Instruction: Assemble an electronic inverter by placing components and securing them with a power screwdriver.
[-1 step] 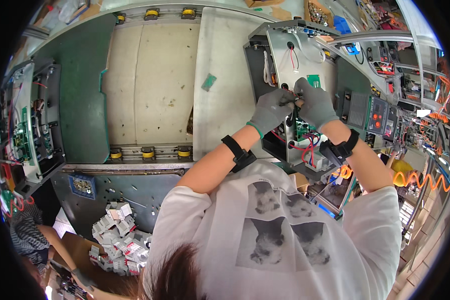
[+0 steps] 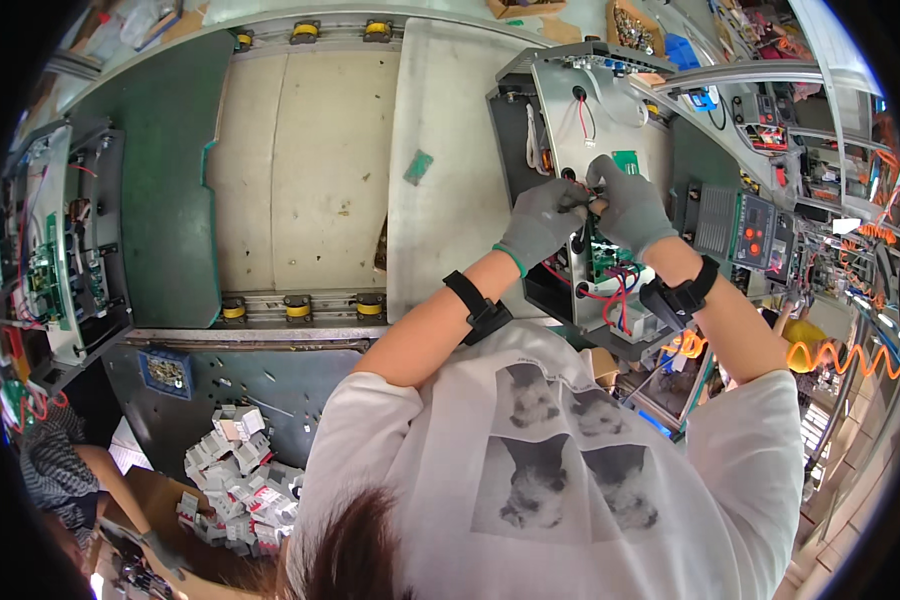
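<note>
My left hand (image 2: 545, 222) and my right hand (image 2: 632, 212), both in grey gloves with bare fingertips, meet over an open electronics unit (image 2: 555, 85) with a dark housing and a bright metal plate. The fingers of both are pinched together around something small and dark, too hidden to name. Below them, partly covered, lies a green circuit board (image 2: 607, 262). Red and blue wires (image 2: 622, 305) loop at the unit's near end. Higher on the plate, a red-and-black lead (image 2: 584, 118) ends in a white plug, near a small green board (image 2: 625, 162).
A grey control box (image 2: 750, 232) with orange buttons stands on the right. Left of the unit are a bare metal plate (image 2: 440, 110) and a green board (image 2: 170, 190). Grey-white switch blocks (image 2: 235, 470) are piled lower left, near a blue screw tray (image 2: 165, 372) and another person's gloved hand (image 2: 165, 553).
</note>
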`<state>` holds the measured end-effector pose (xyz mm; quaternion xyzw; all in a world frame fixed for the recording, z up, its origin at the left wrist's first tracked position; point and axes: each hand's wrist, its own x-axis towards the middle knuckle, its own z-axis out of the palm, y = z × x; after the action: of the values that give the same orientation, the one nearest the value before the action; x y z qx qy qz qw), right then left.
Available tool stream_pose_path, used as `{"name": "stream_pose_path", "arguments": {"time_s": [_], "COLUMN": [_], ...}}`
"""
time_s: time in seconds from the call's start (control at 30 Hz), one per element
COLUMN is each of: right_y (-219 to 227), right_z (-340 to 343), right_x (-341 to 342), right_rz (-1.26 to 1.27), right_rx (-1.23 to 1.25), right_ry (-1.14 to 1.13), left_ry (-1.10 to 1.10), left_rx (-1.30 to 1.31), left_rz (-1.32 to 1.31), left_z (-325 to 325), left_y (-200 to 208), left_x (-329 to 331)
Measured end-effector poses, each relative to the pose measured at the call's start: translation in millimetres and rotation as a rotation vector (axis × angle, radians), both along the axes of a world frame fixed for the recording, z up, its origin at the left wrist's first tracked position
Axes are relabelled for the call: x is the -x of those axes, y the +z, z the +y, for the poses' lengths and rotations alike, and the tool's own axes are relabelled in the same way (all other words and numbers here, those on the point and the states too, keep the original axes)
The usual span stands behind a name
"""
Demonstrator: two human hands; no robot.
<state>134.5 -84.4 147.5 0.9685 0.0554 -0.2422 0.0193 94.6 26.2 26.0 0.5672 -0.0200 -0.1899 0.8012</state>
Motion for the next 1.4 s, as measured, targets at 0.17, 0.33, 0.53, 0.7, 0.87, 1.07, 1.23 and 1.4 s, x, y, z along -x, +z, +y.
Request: {"name": "stream_pose_path", "arguments": {"time_s": [0.17, 0.33, 0.53, 0.7, 0.87, 1.07, 1.23, 1.4], "right_y": [5, 5, -18, -8, -40, -44, -30, -10], "right_z": [-5, -41, -49, -49, -46, -57, -85, -86], "right_x": [-1, -30, -58, -77, -93, -103, -79, -52], "right_rz": [0.036, 0.313, -0.339, -0.415, -0.381, -0.124, -0.198, 0.018], "right_rx": [-0.001, -0.434, -0.297, 0.079, -0.143, -0.119, -0.508, -0.670], "right_ry": [-0.072, -0.161, -0.153, 0.104, 0.181, 0.008, 0.453, 0.345], "left_ry": [0.041, 0.043, 0.167, 0.410, 0.312, 0.442, 0.377, 0.260], "left_rx": [-0.115, -0.205, -0.329, -0.581, -0.529, -0.589, -0.366, -0.011], "left_rz": [-0.165, -0.190, -0.138, -0.271, -0.389, -0.387, -0.188, -0.175], "left_z": [0, -1, 1, 8, -7, -4, 4, -3], "left_y": [11, 22, 26, 47, 47, 32, 28, 56], "left_x": [10, 27, 26, -7, -39, -55, -51, -41]}}
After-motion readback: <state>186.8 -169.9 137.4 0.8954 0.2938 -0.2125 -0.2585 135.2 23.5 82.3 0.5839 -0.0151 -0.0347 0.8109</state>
